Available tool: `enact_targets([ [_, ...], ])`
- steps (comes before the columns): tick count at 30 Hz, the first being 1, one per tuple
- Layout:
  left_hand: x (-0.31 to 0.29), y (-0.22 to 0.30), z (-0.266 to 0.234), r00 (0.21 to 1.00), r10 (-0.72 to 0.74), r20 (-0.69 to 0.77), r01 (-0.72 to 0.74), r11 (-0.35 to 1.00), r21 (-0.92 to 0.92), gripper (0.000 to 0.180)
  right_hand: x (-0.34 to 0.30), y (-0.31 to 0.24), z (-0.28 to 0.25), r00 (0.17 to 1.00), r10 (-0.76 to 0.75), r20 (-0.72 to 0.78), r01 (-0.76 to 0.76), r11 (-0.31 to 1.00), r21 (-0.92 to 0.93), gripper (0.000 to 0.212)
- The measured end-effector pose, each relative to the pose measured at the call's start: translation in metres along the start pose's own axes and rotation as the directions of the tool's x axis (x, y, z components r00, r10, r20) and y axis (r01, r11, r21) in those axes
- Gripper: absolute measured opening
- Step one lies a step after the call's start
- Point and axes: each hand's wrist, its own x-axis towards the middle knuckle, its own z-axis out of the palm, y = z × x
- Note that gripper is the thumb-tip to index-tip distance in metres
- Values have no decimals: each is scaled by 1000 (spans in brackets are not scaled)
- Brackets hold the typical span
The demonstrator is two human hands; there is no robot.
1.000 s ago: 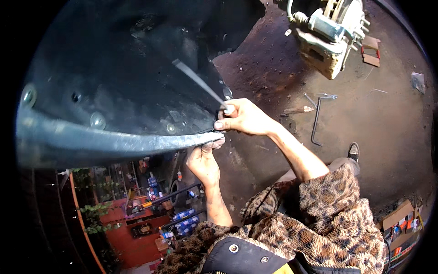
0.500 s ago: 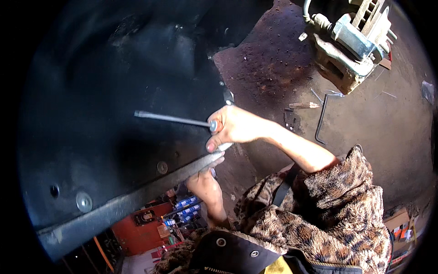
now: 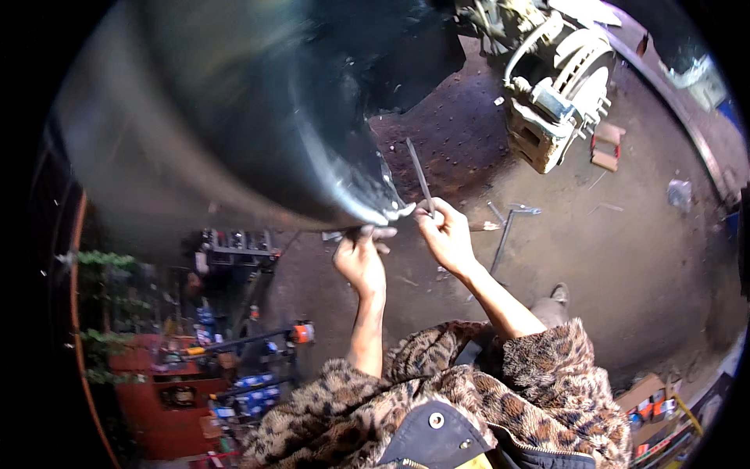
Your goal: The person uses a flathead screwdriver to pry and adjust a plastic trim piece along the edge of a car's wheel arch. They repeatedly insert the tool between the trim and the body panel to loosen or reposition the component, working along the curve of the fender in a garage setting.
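Observation:
A screwdriver with a flat metal shaft is in my right hand; its shaft points up and away, and its handle is hidden in my closed fingers. Just left of it, my left hand has its fingers closed at the lower edge of the wheel arch. The dark liner curves up inside that arch. A small pale tab sticks out at the arch's end, between my two hands. The screwdriver's tip appears apart from the liner.
Ahead to the right hangs a brake caliper beside a brake disc. On the floor lie an L-shaped bar, a red-and-brown piece and a clear plastic bag. Bottles and a red cabinet stand at lower left.
My view has shifted, showing more floor and the brake disc. The screwdriver has swung from pointing left across the liner to pointing up. My right hand has moved away from the arch's edge.

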Motion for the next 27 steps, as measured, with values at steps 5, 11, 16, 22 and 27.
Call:
enact_targets([
  [5, -5, -52, 27, 998, -67, -7, 65, 989, -133, 27, -30, 18, -29, 799, -549, 244, 596, 673, -438, 30],
  [11, -14, -79, 101, 957, -288, 31, 236, 714, -659, 24, -19, -31, -11, 298, -469, 831, 953, 187, -236, 38],
  [16, -23, -70, 123, 927, -373, 27, 241, 540, -806, 37, -28, -43, 42, -186, -232, 955, 975, 79, 209, 26],
  [22, -23, -62, 130, 858, -443, 260, 406, 274, -872, 58, -43, -2, 72, -386, -77, 919, 906, 159, 393, 21],
  [27, -16, -79, 144, 935, -141, 326, 309, -131, -942, 52, -66, -3, 80, -519, 51, 853, 849, 142, 508, 13],
])
